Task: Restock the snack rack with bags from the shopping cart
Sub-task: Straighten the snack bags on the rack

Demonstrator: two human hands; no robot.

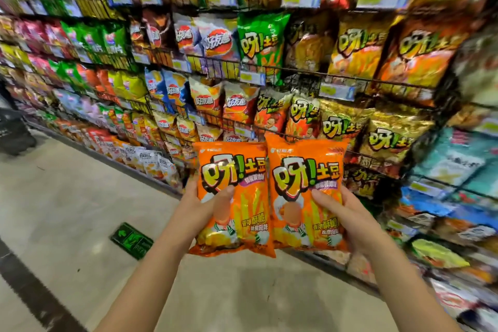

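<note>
Two matching orange snack bags are held upright side by side in front of the snack rack [269, 70]. My left hand [199, 205] grips the left orange bag [237, 186] by its left edge, thumb across the front. My right hand [347, 215] grips the right orange bag [304, 178] by its right edge, thumb on the front. The bags touch along their inner edges. Both sit level with the lower wire shelves, a short way out from the rack. The shopping cart is out of view.
The wire rack runs from far left to near right, packed with chip bags and price tags. A dark basket or bin [13, 132] stands on the floor at the far left. A green floor sign [132, 240] lies on the beige aisle floor below my left arm.
</note>
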